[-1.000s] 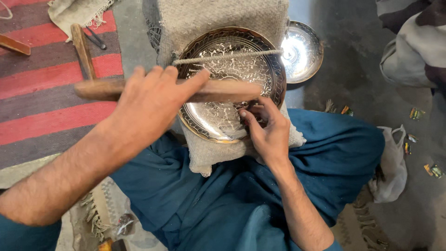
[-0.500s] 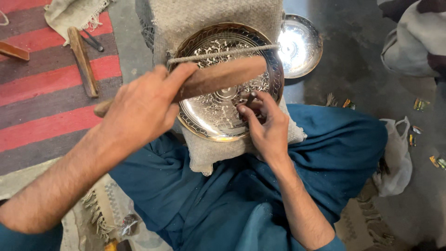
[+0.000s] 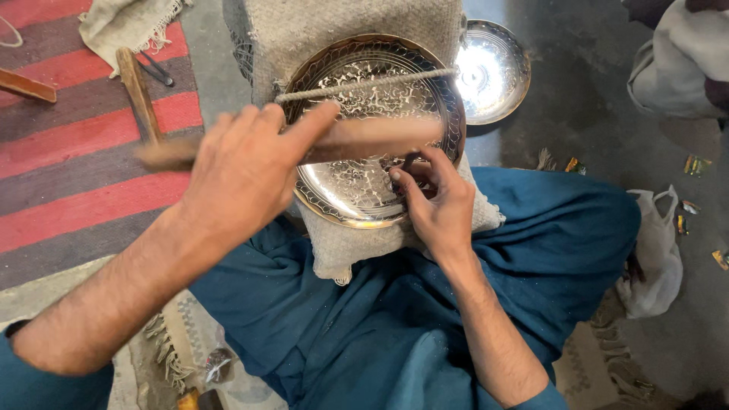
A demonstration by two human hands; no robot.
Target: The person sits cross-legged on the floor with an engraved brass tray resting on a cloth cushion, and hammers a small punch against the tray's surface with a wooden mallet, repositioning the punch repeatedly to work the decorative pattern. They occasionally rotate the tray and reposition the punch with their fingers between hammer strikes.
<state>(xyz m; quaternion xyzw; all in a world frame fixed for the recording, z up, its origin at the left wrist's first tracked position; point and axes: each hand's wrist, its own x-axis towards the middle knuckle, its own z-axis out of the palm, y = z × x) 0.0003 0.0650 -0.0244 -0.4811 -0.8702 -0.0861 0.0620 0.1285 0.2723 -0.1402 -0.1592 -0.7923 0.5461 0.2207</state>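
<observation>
Head view, left to right. Red and grey striped rug [image 3: 68, 175] covers the floor at far left, with a wooden stick [image 3: 138, 91] and a small dark tool [image 3: 157, 70] lying on it and a frayed cloth [image 3: 125, 26] above them. Left forearm comes in from bottom-left, angled up and right. Left hand [image 3: 243, 171] is curled round a wooden mallet [image 3: 364, 140], index finger stretched along the shaft toward the plate; mallet is motion-blurred and lies roughly level across the plate, its near end sticking out past the wrist over the rug.

Engraved metal plate [image 3: 357, 182] sits tilted on a coarse woven pad [image 3: 342, 30] propped on the person's lap, blue garment [image 3: 395, 319] underneath. A taut cord [image 3: 364, 85] crosses the plate's upper half, rim to rim.

Right forearm rises from bottom-centre. Right hand [image 3: 437, 205] rests on the plate's lower right rim, fingers bunched and pinching a small dark tool against the surface; the tip itself is mostly hidden by the fingers.

Room: the plate's left half is free of the hands, though the blurred mallet runs across above it; right rim is crowded by the fingers.

Further right: a plain shiny bowl [image 3: 493, 70] on the grey floor, just beside the pad's upper right edge. White plastic bag [image 3: 657, 250] and scattered wrappers [image 3: 695, 165] at far right; another person's clothing [image 3: 683, 53] top-right corner.
</observation>
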